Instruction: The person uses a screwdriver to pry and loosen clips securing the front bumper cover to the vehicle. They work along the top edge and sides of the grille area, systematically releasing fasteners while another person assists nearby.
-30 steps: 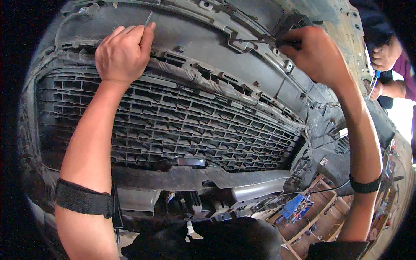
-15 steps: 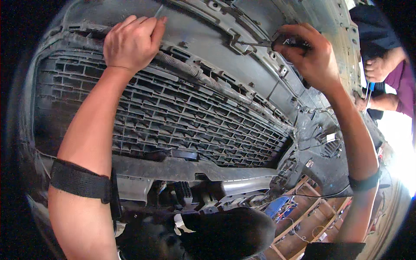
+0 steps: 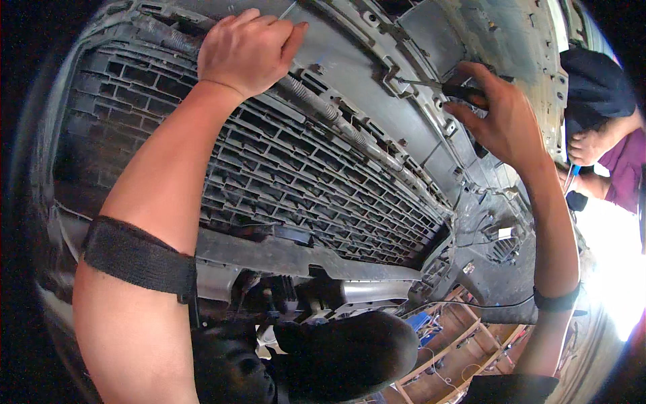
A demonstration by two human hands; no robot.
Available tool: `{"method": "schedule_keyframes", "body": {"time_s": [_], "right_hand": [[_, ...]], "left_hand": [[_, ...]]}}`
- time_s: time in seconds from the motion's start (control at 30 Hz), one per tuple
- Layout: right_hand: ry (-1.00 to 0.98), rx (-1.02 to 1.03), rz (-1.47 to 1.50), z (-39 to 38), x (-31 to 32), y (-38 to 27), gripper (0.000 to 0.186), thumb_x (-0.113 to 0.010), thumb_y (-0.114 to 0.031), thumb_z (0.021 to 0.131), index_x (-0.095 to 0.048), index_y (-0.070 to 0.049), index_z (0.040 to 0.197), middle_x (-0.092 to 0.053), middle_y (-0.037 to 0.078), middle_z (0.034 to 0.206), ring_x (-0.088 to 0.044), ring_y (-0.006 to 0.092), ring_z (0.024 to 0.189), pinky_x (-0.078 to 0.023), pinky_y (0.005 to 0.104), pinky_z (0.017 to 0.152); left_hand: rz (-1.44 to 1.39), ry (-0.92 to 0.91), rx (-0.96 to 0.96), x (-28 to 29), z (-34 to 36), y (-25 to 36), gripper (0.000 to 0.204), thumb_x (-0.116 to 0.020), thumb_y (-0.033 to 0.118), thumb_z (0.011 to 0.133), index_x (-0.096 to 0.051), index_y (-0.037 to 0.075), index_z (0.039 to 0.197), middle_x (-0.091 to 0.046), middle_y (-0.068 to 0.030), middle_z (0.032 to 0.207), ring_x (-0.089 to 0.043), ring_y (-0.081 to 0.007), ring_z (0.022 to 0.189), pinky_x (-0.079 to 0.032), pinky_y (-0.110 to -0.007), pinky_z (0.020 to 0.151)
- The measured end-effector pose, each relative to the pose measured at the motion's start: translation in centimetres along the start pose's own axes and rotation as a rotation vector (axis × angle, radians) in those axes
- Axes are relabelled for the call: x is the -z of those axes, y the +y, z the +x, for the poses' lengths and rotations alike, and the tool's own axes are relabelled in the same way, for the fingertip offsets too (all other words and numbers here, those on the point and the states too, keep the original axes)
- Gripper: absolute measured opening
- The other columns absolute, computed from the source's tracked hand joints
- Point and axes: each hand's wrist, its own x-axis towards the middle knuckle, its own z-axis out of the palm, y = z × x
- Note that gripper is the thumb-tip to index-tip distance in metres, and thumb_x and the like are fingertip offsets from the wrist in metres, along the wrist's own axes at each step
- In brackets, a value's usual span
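Note:
My right hand (image 3: 501, 114) is closed around the dark handle of a screwdriver (image 3: 463, 93). Its thin shaft points left, and the tip meets a small bracket (image 3: 391, 81) on the ridged strip of a large grey bumper cover (image 3: 350, 64). At upper left my left hand (image 3: 245, 54) is curled, its back toward me and the thumb sticking out to the right. It rests at the upper edge of the dark mesh grille (image 3: 303, 175). A thin pale strip shows just beyond its fingers; what those fingers hold is hidden.
A corrugated tube (image 3: 336, 121) runs along the grille's top. Below the grille is my dark-clothed knee (image 3: 377, 347). A wooden frame (image 3: 464, 343) with a blue item and wires lies at lower right. At far right another person's hand (image 3: 585, 147) holds a blue-handled tool.
The view has shifted, so the grille sits further left and lower. My left hand appears further right along the grille edge. The screwdriver tip stays at the same bracket.

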Motion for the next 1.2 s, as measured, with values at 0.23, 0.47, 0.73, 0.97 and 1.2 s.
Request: {"method": "schedule_keyframes", "body": {"time_s": [0.23, 0.47, 0.73, 0.97, 1.2], "right_hand": [[0.046, -0.002, -0.083, -0.8, 0.7, 1.0, 0.018, -0.066, -0.006, 0.083, -0.059, 0.0, 0.099, -0.064, 0.015, 0.094, -0.065, 0.026, 0.082, -0.051, 0.0354, 0.074], [0.065, -0.299, 0.08, -1.6, -0.5, 0.5, 0.013, -0.063, -0.014, 0.085, -0.061, -0.003, 0.091, -0.062, 0.02, 0.092, -0.059, 0.0401, 0.09, -0.047, 0.0419, 0.077], [0.193, -0.001, 0.063, -1.7, -1.0, 1.7, 0.018, -0.059, -0.016, 0.09, -0.06, -0.001, 0.1, -0.063, 0.02, 0.095, -0.062, 0.0345, 0.078, -0.049, 0.0397, 0.071], [-0.03, -0.447, -0.225, -1.0, -0.8, 0.8, 0.021, -0.06, -0.012, 0.091, -0.056, 0.0, 0.107, -0.066, 0.014, 0.096, -0.064, 0.0193, 0.077, -0.049, 0.0317, 0.072], [0.222, -0.175, 0.151, -2.4, -1.5, 3.1, 0.016, -0.055, -0.011, 0.09, -0.056, -0.001, 0.102, -0.065, 0.022, 0.094, -0.065, 0.0384, 0.084, -0.049, 0.0405, 0.075]], "left_hand": [[-0.043, -0.018, -0.02, 0.2, -0.1, -0.1, 0.033, -0.056, 0.031, 0.091, -0.058, 0.01, 0.065, -0.061, -0.0066, 0.067, -0.059, -0.0281, 0.065, -0.049, -0.041, 0.058], [-0.021, -0.038, -0.021, 0.4, 0.1, -0.1, 0.035, -0.056, 0.033, 0.091, -0.057, 0.01, 0.065, -0.06, -0.0086, 0.065, -0.059, -0.0302, 0.064, -0.049, -0.041, 0.058], [-0.017, -0.036, -0.014, 0.5, 0.1, -0.1, 0.036, -0.055, 0.035, 0.092, -0.058, 0.01, 0.066, -0.06, -0.0095, 0.065, -0.059, -0.0299, 0.064, -0.05, -0.041, 0.059], [-0.024, -0.051, -0.021, 0.5, 0.1, -0.1, 0.036, -0.055, 0.034, 0.092, -0.057, 0.009, 0.066, -0.059, -0.01, 0.064, -0.059, -0.03, 0.064, -0.049, -0.041, 0.058], [-0.029, -0.04, -0.015, 0.6, 0.2, -0.1, 0.037, -0.054, 0.034, 0.092, -0.057, 0.009, 0.066, -0.058, -0.0098, 0.064, -0.059, -0.0306, 0.064, -0.049, -0.041, 0.058]]}}
